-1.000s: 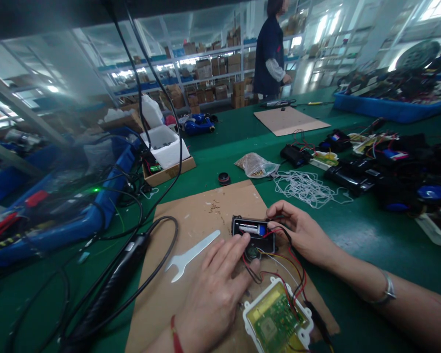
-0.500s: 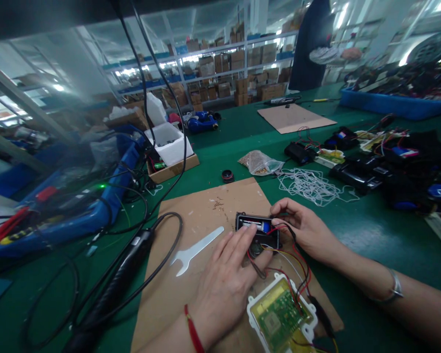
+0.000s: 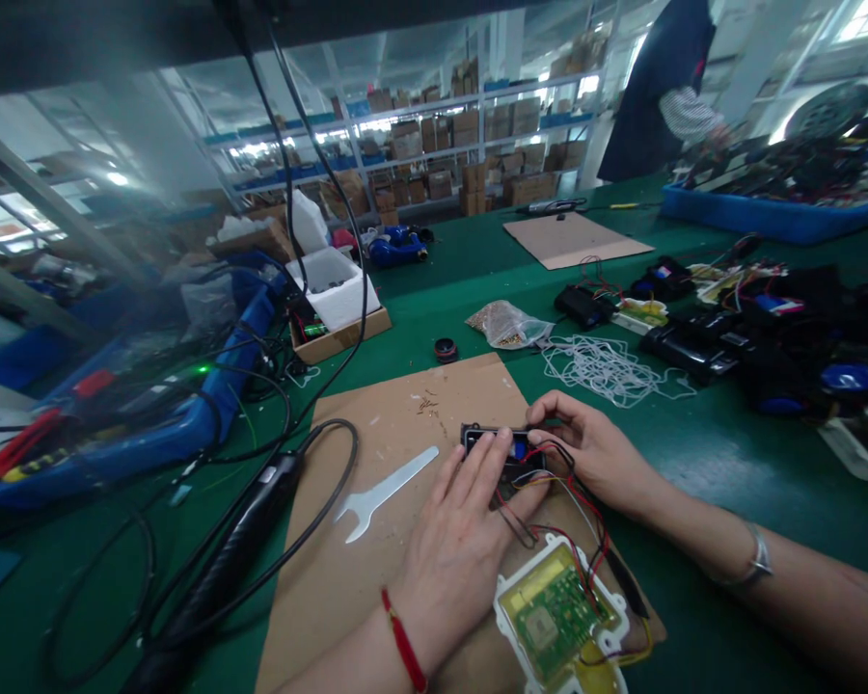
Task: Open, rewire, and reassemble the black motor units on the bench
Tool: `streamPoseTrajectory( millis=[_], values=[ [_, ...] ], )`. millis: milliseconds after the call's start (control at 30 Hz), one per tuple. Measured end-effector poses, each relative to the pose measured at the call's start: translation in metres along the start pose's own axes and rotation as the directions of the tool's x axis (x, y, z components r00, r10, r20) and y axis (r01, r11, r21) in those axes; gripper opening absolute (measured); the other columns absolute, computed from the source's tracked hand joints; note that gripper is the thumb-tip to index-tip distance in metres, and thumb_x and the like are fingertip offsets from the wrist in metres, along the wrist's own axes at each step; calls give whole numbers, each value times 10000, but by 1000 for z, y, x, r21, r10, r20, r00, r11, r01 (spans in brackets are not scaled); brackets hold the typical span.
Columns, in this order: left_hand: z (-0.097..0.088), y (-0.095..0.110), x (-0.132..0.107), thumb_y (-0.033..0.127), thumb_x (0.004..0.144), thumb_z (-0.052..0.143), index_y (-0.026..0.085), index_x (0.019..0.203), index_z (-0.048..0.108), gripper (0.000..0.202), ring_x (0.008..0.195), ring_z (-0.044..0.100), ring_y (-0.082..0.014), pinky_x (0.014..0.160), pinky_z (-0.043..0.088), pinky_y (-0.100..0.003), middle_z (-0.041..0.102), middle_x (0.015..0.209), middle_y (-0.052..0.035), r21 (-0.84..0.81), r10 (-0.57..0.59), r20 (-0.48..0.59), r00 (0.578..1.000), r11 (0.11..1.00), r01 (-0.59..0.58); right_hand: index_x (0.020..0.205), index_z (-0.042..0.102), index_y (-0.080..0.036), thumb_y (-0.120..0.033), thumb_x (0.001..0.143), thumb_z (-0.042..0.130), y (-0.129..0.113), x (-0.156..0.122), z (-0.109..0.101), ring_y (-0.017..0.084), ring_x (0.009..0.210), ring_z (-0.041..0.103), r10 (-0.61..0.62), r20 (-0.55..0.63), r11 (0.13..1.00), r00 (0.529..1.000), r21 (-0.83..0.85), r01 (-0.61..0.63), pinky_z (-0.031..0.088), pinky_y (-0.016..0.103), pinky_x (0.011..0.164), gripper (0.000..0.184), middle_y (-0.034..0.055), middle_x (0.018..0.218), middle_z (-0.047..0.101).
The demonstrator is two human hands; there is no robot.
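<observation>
Bracing a small black plastic housing (image 3: 529, 469) against the cardboard sheet (image 3: 333, 598), two bare hands meet near the sheet's right edge. The left hand (image 3: 463, 535) lies palm down, its fingers nearly straight and close together across the housing's left part, with the thumb along its near side; whether it actually grips is hidden beneath the hand. The right hand (image 3: 599, 451) is partly curled, thumb and index finger pinching the far right corner of the housing. A blue-ended cylindrical cell (image 3: 521, 449) shows inside, between the hands. Red, black, yellow and white wires (image 3: 585, 516) loop from the housing toward the near side, where a green circuit board (image 3: 550, 617) sits in a white frame with screw lugs.

To the left of the left hand, a flat open-end wrench (image 3: 394, 489) lies slanted on the cardboard, its jaw end nearer. Beyond it are loose brass-coloured screws (image 3: 425, 405). On the green tabletop (image 3: 420, 304) past the sheet stand a round black part (image 3: 446, 349), a clear bag of small brass-coloured pieces (image 3: 506, 326) and a tangle of white cord (image 3: 600, 371). Far right, a person in dark clothing (image 3: 655, 96) reaches toward a heaped blue tray (image 3: 767, 220).
</observation>
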State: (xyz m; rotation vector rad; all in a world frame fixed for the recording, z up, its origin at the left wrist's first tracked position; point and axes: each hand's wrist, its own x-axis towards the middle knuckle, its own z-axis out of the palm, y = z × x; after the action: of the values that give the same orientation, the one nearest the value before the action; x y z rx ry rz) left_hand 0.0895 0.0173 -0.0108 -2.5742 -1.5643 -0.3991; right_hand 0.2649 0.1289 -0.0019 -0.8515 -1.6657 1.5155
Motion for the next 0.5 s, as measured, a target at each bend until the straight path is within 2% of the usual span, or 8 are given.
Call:
streamPoseTrajectory(
  millis=[233,367,500],
  values=[
    [-1,7,4,196,927,485,306,1434,314,547,1403,238,-312,1075,343,-543,215,1529,-165,35,0,-54,999,999,2,837,519,-197,-410,767,708,0,0,-3,126,726,496,-3,22,1000,1000,13,3,432,259,662,293,-11,813,502],
    [0,7,2,208,916,516,331,1388,386,505,1402,226,-342,1062,344,-577,225,1524,-150,2,6,-63,998,1000,-6,905,526,-194,-434,759,717,1,4,-14,128,764,530,37,160,998,986,45,-45,450,270,703,340,2,887,519],
    [-4,-4,-11,135,893,515,304,1284,505,426,1401,219,-346,1036,388,-563,221,1529,-118,-62,80,-103,992,994,-86,959,539,-189,-471,739,726,0,6,-21,142,791,557,55,269,997,961,36,-68,470,287,707,404,25,944,544]
  ],
)
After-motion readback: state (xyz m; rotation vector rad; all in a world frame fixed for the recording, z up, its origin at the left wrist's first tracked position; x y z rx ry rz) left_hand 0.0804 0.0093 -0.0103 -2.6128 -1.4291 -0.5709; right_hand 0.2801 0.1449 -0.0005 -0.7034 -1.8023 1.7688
